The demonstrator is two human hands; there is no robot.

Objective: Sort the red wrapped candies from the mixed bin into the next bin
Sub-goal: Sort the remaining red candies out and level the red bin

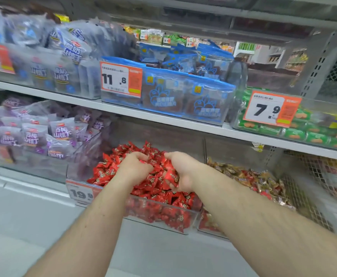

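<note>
Red wrapped candies: judged light, crinkly, slippery; best taken by the twisted wrapper ends. Several are clutched in the right hand; the left hand is curled among those heaped in the clear bin, its grip hidden.

Both hands curled (grip seemingly closed)

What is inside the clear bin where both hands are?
The clear bin is heaped with red candies. The left hand and right hand dig into the heap, the right holding some. What lies beneath the top candies, and the bin's floor, is covered.
</note>
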